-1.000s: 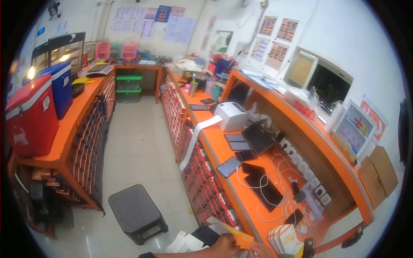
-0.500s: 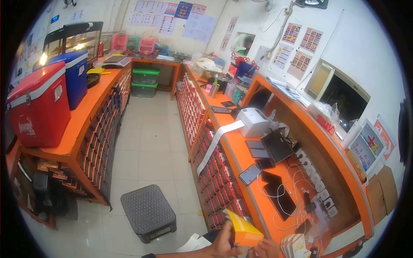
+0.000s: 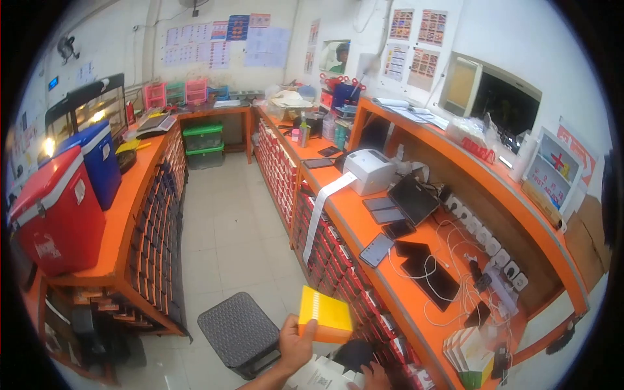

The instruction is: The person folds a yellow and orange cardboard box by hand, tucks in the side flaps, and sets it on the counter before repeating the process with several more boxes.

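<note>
A yellow carton (image 3: 328,312) with orange sides and a pale strip down its front is held up near the bottom middle. My left hand (image 3: 296,343) grips it by its left side, thumb across the front. Lower and to the right, my right hand (image 3: 372,378) is partly cut off by the frame edge, its visible fingers apart. Those fingers are close to white printed paper or card (image 3: 320,376) below the carton. A dark rounded shape (image 3: 354,354) lies just above the right hand.
A grey stool (image 3: 240,331) stands left of my hands. On the orange counter (image 3: 416,318) at right are phones, tangled white cables, a label printer (image 3: 368,171) and folded cartons (image 3: 465,351). Red (image 3: 58,214) and blue (image 3: 94,162) coolers sit on the left counter.
My left hand has lifted the yellow carton up and to the left. My right hand has come off the carton and moved lower left. The view has shifted slightly.
</note>
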The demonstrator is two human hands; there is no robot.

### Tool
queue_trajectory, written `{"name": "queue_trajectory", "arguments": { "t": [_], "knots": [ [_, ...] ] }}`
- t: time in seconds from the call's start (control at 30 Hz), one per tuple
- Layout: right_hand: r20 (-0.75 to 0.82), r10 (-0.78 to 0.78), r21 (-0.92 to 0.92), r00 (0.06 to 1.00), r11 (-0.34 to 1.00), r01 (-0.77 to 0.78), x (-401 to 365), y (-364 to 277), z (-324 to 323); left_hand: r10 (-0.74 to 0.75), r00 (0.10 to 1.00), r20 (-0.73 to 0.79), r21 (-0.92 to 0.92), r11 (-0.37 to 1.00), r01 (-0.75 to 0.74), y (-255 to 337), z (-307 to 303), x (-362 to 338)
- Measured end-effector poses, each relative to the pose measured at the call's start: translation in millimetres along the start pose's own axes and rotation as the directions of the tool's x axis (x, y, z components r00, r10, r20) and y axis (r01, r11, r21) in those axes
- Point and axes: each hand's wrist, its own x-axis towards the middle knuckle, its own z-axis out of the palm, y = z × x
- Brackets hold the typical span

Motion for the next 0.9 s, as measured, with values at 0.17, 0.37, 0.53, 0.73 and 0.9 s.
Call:
{"name": "queue_trajectory", "arguments": {
  "t": [0.17, 0.37, 0.53, 0.73, 0.9],
  "knots": [
    [0.241, 0.219, 0.027, 0.945, 0.972, -0.232, -7.6, 26.7, 35.4, 0.034, 0.999, -0.031, 0.052, 0.998, -0.033, -2.0, -17.0, -3.5],
    [0.661, 0.287, -0.075, 0.694, 0.945, -0.320, 28.7, 47.7, 23.7, -0.006, 0.999, -0.048, 0.159, 0.987, 0.014, -16.3, -11.6, -9.5],
    [0.643, 0.096, 0.220, 0.760, 0.927, -0.303, 26.0, 69.6, 29.1, 0.065, 0.994, -0.083, 0.269, 0.962, -0.041, -23.1, 2.9, -1.1],
    [0.547, 0.121, 0.321, 0.829, 0.883, -0.341, 18.7, 64.5, -20.3, 0.141, 0.985, -0.097, 0.288, 0.951, -0.108, -21.6, 21.5, 24.6],
    [0.253, 0.099, 0.337, 0.962, 0.923, -0.184, 28.7, 54.3, -96.6, 0.176, 0.962, -0.209, 0.351, 0.932, -0.094, -15.0, 3.5, 64.9]
  ]
}}
